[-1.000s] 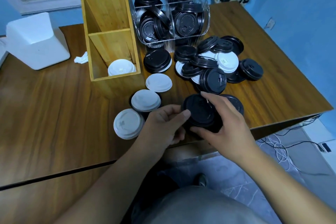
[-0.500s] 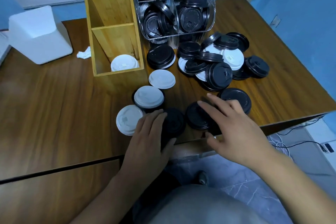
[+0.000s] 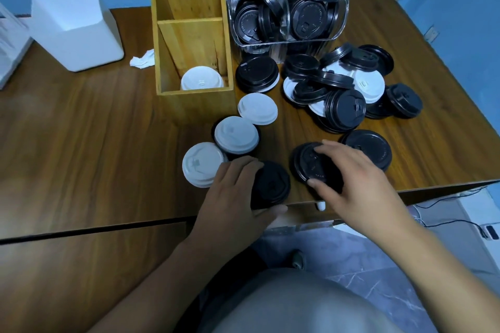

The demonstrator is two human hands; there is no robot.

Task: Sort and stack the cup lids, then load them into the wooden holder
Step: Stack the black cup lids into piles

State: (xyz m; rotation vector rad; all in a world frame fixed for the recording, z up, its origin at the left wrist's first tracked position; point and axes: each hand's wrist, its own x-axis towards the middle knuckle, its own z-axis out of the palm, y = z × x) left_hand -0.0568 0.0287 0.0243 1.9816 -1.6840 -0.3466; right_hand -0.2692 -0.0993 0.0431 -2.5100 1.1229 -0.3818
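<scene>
- At the near edge of the worktop (image 3: 81, 143), your left hand (image 3: 238, 194) holds a black lid (image 3: 273, 184), with the fingers and thumb curled round its rim.
- Just beside it, your right hand (image 3: 351, 178) grips a second black lid (image 3: 308, 162), fingers spread over the top and thumb at the rim.
- You look to be at an early stage. Only a white lid (image 3: 201, 81) shows in the nearest compartment of the wooden holder (image 3: 194, 105). Three loose white lids (image 3: 236, 135) wait outside it, and the mixed pile (image 3: 338, 92) is unsorted.
- Both held lids lie flat, dome up. Being round, they have no long axis.
</scene>
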